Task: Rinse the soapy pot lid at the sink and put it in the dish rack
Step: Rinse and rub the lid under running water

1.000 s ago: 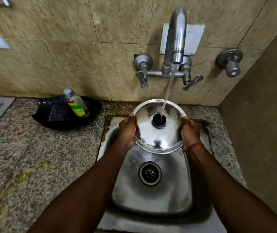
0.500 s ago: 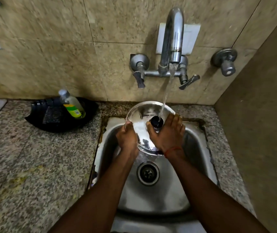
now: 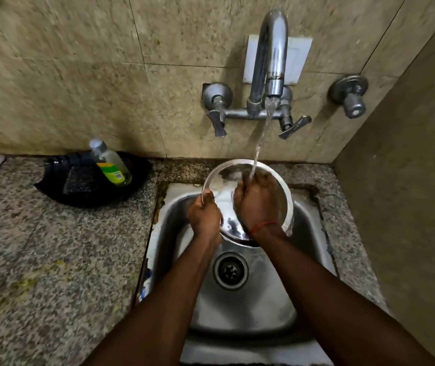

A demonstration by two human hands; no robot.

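Note:
The round steel pot lid [image 3: 220, 182] is held tilted over the steel sink [image 3: 314, 233], under the running tap [image 3: 273, 51]. My left hand [image 3: 203, 213] grips the lid's left rim. My right hand [image 3: 257, 203] lies on the lid's face with fingers curled over the centre, hiding the black knob. The water stream [image 3: 261, 138] lands on the fingers of my right hand and runs down the lid. A red thread circles my right wrist.
A black tray [image 3: 52, 186] on the granite counter [image 3: 52, 260] left of the sink holds a dish-soap bottle [image 3: 110, 165] and a scrub pad [image 3: 77, 180]. Tiled walls close in behind and on the right. The drain [image 3: 230, 271] sits below the lid.
My right hand left the lid's right rim and moved onto its face, now covering the knob under the stream. The left hand kept its hold on the left rim.

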